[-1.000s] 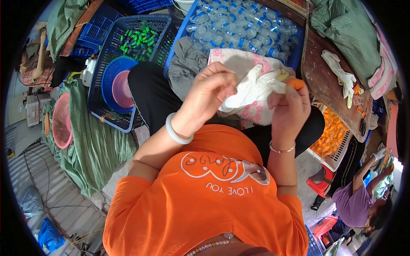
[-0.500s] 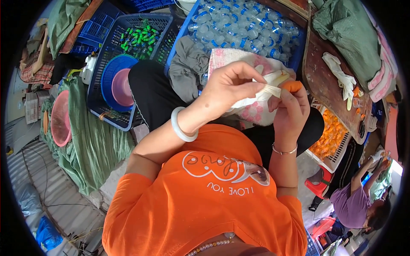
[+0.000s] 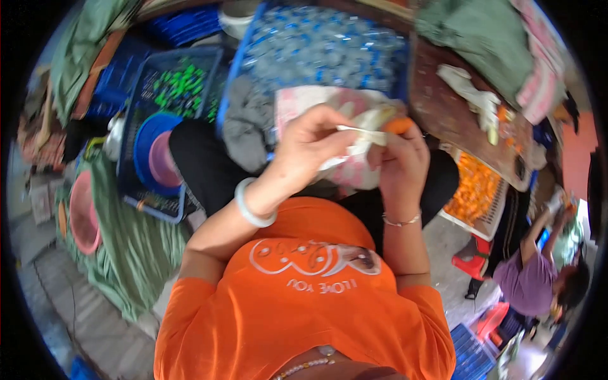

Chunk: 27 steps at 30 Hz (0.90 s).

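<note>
Pale glove [image 3: 361, 143] is stretched above the pink-and-white towel [image 3: 299, 99], left hand [image 3: 316, 138] and right hand [image 3: 404, 158] each pinching it, with grey cloth [image 3: 246, 123] left of the towel and blue crate [image 3: 242, 58] beyond it.

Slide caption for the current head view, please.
Left hand and right hand hold a white glove between them above a pink and white cloth, near a blue crate of small clear items.
</note>
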Each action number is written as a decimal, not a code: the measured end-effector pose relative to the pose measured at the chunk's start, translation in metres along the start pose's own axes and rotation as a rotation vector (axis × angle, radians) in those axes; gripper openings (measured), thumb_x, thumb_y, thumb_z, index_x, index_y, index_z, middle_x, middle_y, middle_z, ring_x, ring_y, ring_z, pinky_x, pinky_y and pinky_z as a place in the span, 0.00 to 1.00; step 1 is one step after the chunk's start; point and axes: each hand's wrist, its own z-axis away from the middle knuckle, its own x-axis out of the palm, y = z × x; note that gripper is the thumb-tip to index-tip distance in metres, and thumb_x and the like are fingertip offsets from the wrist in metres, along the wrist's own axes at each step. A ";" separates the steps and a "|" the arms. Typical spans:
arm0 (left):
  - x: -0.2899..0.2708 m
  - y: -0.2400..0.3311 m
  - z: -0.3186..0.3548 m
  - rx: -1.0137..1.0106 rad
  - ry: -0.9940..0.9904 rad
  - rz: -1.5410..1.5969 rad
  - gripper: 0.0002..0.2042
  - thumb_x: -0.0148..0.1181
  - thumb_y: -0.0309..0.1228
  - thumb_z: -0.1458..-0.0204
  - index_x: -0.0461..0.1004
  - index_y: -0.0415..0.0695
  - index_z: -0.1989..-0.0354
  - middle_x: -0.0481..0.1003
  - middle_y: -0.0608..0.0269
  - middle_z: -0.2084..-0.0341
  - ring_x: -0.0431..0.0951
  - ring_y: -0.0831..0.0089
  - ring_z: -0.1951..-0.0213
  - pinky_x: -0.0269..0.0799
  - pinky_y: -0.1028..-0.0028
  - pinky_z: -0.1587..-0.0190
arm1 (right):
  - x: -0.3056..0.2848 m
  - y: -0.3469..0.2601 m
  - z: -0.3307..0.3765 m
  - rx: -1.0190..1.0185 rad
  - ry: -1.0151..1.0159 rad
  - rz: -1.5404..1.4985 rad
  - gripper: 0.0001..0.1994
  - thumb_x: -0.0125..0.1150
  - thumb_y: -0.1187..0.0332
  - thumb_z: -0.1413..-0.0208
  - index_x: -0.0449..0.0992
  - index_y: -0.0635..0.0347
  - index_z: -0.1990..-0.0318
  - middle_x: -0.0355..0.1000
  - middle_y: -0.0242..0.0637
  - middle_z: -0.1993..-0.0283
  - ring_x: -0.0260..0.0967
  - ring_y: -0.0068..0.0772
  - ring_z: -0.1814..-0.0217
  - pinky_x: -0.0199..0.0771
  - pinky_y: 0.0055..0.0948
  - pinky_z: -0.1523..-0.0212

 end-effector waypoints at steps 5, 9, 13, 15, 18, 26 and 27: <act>-0.018 -0.012 0.001 -0.031 0.100 0.129 0.03 0.56 0.19 0.48 0.69 0.40 0.70 0.71 0.66 0.78 0.70 0.81 0.76 0.66 0.80 0.71 | -0.031 -0.024 0.003 -0.119 0.144 0.013 0.02 0.50 0.75 0.46 0.68 0.64 0.66 0.66 0.31 0.75 0.62 0.19 0.79 0.61 0.18 0.78; -0.024 -0.021 0.004 -0.115 0.083 0.149 0.02 0.56 0.20 0.47 0.69 0.40 0.69 0.71 0.67 0.79 0.69 0.80 0.77 0.65 0.80 0.71 | -0.074 -0.066 0.005 -0.465 0.455 0.400 0.01 0.52 0.77 0.45 0.70 0.62 0.65 0.64 0.28 0.74 0.59 0.16 0.77 0.59 0.16 0.75; -0.027 -0.033 0.006 -0.160 0.110 0.138 0.03 0.56 0.21 0.46 0.69 0.41 0.69 0.70 0.67 0.79 0.69 0.80 0.77 0.64 0.81 0.71 | -0.169 -0.117 -0.010 -0.781 0.809 0.909 0.01 0.55 0.75 0.44 0.72 0.62 0.66 0.67 0.28 0.71 0.64 0.19 0.70 0.65 0.19 0.68; -0.027 -0.037 0.007 -0.186 0.113 0.116 0.03 0.56 0.22 0.46 0.69 0.41 0.69 0.70 0.67 0.79 0.68 0.81 0.77 0.64 0.81 0.71 | -0.205 -0.135 -0.021 -0.857 0.845 0.918 0.02 0.56 0.74 0.44 0.73 0.63 0.65 0.70 0.31 0.71 0.67 0.22 0.69 0.67 0.22 0.66; -0.025 -0.043 0.009 -0.208 0.095 0.061 0.02 0.56 0.22 0.46 0.69 0.41 0.69 0.70 0.67 0.78 0.68 0.81 0.77 0.64 0.81 0.71 | -0.238 -0.153 -0.029 -0.618 0.823 1.624 0.07 0.61 0.71 0.48 0.75 0.64 0.63 0.72 0.35 0.72 0.67 0.23 0.71 0.67 0.22 0.66; -0.025 -0.046 0.014 -0.234 0.062 -0.028 0.03 0.57 0.22 0.47 0.70 0.40 0.68 0.71 0.67 0.78 0.68 0.83 0.77 0.64 0.82 0.71 | -0.254 -0.192 -0.072 -0.463 0.639 1.721 0.12 0.59 0.62 0.49 0.77 0.58 0.62 0.73 0.44 0.63 0.72 0.45 0.61 0.70 0.35 0.61; -0.024 -0.046 0.013 -0.231 0.054 -0.031 0.03 0.57 0.22 0.47 0.70 0.40 0.68 0.71 0.67 0.78 0.68 0.83 0.77 0.65 0.82 0.71 | -0.256 -0.193 -0.081 -0.469 0.642 1.718 0.12 0.59 0.62 0.49 0.77 0.58 0.62 0.73 0.44 0.63 0.72 0.45 0.61 0.70 0.35 0.61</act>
